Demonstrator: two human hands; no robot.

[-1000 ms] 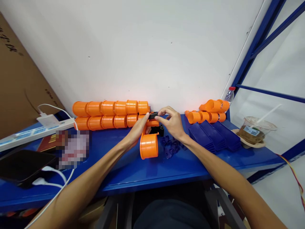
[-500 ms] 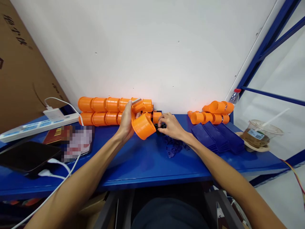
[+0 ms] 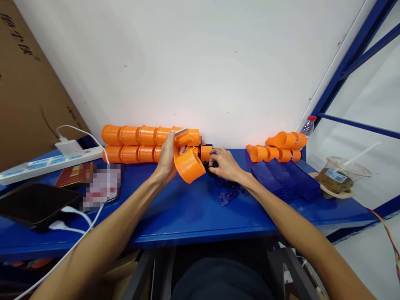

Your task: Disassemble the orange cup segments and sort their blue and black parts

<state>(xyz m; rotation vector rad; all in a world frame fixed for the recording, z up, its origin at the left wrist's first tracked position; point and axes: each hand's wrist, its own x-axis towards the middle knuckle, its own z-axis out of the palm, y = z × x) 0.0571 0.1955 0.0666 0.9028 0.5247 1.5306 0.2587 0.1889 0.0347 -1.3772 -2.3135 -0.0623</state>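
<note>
My left hand (image 3: 168, 160) is closed around an orange plastic part (image 3: 190, 166), a wide round cup with a narrower piece behind it. The cup's closed side wall faces me, tilted down to the right, above the blue table. A flat grey-white edge (image 3: 181, 131) shows at the top of that part. My right hand (image 3: 225, 164) has its fingers curled in a pinch on a small black part (image 3: 213, 164) among other small black pieces. Its exact shape is partly hidden by the fingers. Small dark blue flat pieces (image 3: 225, 196) lie just below this hand.
Orange cylinders (image 3: 129, 154) lie in two stacked rows along the wall. Smaller orange parts (image 3: 275, 154) and blue plate stacks (image 3: 270, 179) sit at right, near a drink cup (image 3: 339, 177). A power strip (image 3: 50, 164), dark device (image 3: 36, 204) and white cables occupy the left.
The view has shifted slightly. My left hand keeps the orange part at nearly the same spot, and my right hand stays at the black pieces with its fingers barely moved.
</note>
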